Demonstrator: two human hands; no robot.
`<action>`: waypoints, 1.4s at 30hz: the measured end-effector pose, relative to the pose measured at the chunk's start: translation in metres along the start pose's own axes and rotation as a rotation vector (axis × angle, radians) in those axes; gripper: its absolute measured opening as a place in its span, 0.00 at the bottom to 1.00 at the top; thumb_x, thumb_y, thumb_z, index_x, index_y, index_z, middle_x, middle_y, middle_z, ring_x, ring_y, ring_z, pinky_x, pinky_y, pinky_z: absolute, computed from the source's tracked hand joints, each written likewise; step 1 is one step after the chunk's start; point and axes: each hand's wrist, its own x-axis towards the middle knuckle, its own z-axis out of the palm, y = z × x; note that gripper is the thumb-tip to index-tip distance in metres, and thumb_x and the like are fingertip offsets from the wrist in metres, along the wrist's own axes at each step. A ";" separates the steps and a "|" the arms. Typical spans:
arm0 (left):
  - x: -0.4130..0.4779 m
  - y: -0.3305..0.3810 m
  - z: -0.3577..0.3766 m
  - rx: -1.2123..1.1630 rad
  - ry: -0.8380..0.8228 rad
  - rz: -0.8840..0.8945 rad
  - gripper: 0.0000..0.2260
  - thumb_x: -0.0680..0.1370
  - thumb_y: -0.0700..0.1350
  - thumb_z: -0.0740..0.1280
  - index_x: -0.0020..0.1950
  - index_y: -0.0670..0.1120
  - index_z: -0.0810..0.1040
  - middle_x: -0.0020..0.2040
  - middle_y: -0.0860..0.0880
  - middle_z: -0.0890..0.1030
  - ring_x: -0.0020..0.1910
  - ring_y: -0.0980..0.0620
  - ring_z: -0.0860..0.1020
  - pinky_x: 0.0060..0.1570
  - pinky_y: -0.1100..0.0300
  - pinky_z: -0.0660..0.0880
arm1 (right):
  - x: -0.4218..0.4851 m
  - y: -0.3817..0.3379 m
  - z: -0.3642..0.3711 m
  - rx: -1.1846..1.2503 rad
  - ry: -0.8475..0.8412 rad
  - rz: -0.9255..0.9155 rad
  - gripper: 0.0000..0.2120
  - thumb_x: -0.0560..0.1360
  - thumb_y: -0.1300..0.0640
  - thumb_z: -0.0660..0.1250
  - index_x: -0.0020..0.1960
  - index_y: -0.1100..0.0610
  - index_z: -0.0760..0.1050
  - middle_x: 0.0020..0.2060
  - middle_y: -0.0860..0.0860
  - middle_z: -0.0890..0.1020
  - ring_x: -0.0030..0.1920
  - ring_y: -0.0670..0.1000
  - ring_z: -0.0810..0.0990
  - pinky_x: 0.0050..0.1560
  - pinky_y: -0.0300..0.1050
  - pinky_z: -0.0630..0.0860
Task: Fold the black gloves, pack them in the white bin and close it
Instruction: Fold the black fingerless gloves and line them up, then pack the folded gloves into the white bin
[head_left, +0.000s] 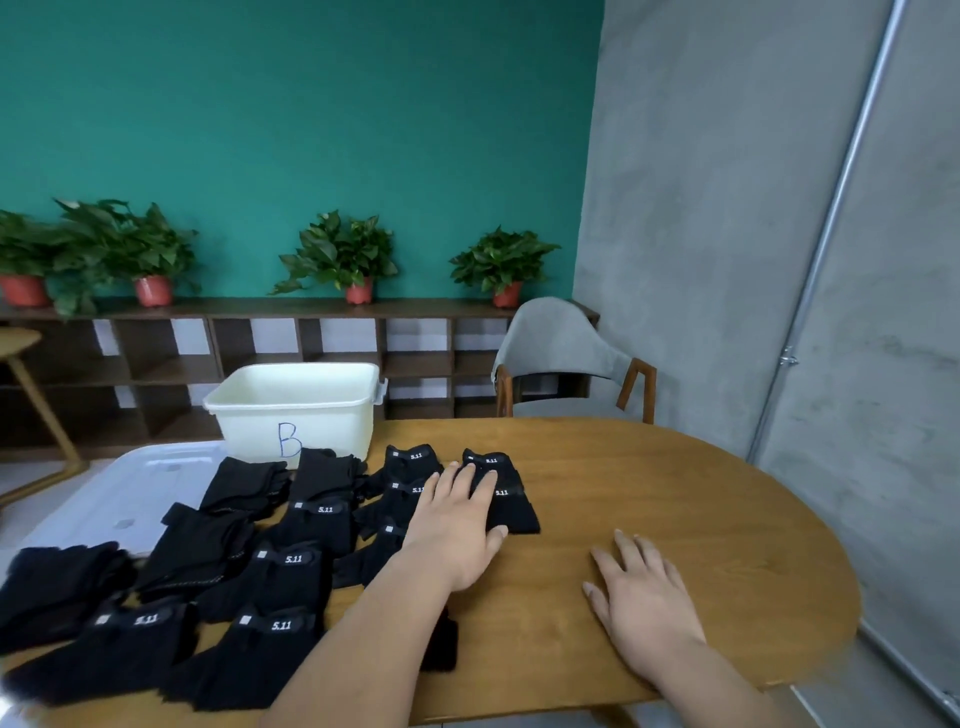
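Black gloves (511, 512) lie partly hidden under the left hand (457, 525).

The left hand (457, 525) lies flat, fingers on a folded pair of black gloves (506, 496) on the wooden table (675, 493). The right hand (641, 597) rests open on bare wood. Behind, the white bin (296, 410) stands open, seemingly empty.

Left hand (454, 525) and right hand (641, 597): both bare. Left forearm (353, 639) and right forearm (691, 680) bare too, uncovered down to the bottom edge of view. Fingernails short, pale, plain.
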 end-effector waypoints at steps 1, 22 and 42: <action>-0.006 -0.007 -0.006 -0.005 0.011 -0.005 0.34 0.86 0.63 0.55 0.87 0.53 0.44 0.87 0.47 0.47 0.86 0.45 0.42 0.84 0.44 0.41 | 0.001 -0.008 -0.006 0.017 -0.006 0.000 0.28 0.85 0.36 0.48 0.83 0.44 0.57 0.84 0.52 0.54 0.83 0.57 0.50 0.82 0.56 0.55; -0.067 -0.216 -0.094 -0.143 0.189 -0.395 0.33 0.85 0.63 0.58 0.86 0.52 0.53 0.84 0.44 0.58 0.82 0.41 0.56 0.81 0.47 0.56 | 0.103 -0.226 -0.119 0.289 0.049 -0.336 0.33 0.84 0.34 0.54 0.85 0.45 0.54 0.84 0.51 0.56 0.82 0.58 0.55 0.80 0.59 0.60; 0.038 -0.392 -0.087 -0.412 0.236 -0.618 0.30 0.85 0.61 0.60 0.84 0.52 0.58 0.81 0.45 0.60 0.73 0.36 0.70 0.73 0.39 0.70 | 0.290 -0.335 -0.080 0.400 -0.055 -0.332 0.30 0.84 0.32 0.48 0.83 0.41 0.57 0.82 0.52 0.63 0.81 0.62 0.53 0.79 0.59 0.55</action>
